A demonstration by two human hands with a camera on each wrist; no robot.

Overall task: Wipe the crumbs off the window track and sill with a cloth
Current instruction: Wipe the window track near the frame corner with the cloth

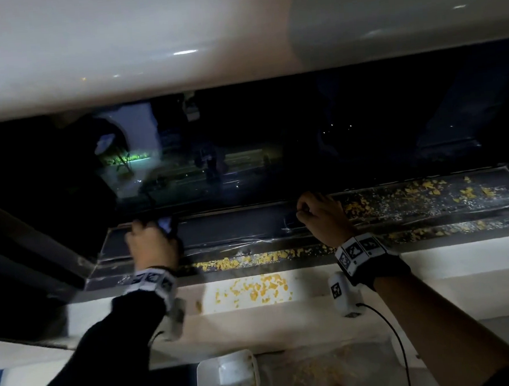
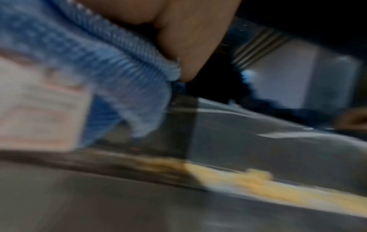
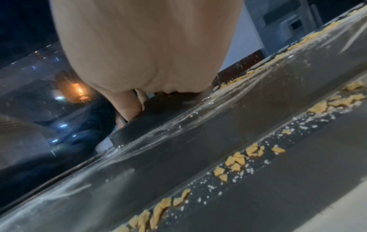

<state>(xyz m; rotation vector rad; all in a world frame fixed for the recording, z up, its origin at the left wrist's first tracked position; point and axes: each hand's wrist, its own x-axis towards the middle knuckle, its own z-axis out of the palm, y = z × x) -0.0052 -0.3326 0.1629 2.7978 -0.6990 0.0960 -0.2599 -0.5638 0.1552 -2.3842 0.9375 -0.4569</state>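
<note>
My left hand [image 1: 152, 242] grips a blue cloth [image 1: 165, 223] at the left end of the dark window track [image 1: 234, 224], close to the glass. In the blurred left wrist view the ribbed blue cloth [image 2: 103, 67] with a pale label hangs under my thumb [image 2: 188, 39]. My right hand [image 1: 321, 215] sits mid-track with curled fingers [image 3: 127, 108] pressing down on the rail by the glass. Yellow crumbs [image 1: 422, 193] cover the track to its right, fill the front groove [image 1: 252, 260] and lie on the white sill [image 1: 254, 289]. More crumbs [image 3: 236, 161] show beside my right palm.
A clear film covers the track between my hands [image 1: 250, 241]. The dark window pane [image 1: 274, 149] rises right behind the track. Below the sill stands a white tray [image 1: 205, 374], with scattered crumbs on the floor [image 1: 313, 369] beside it. A black cable [image 1: 392, 334] hangs from my right wrist.
</note>
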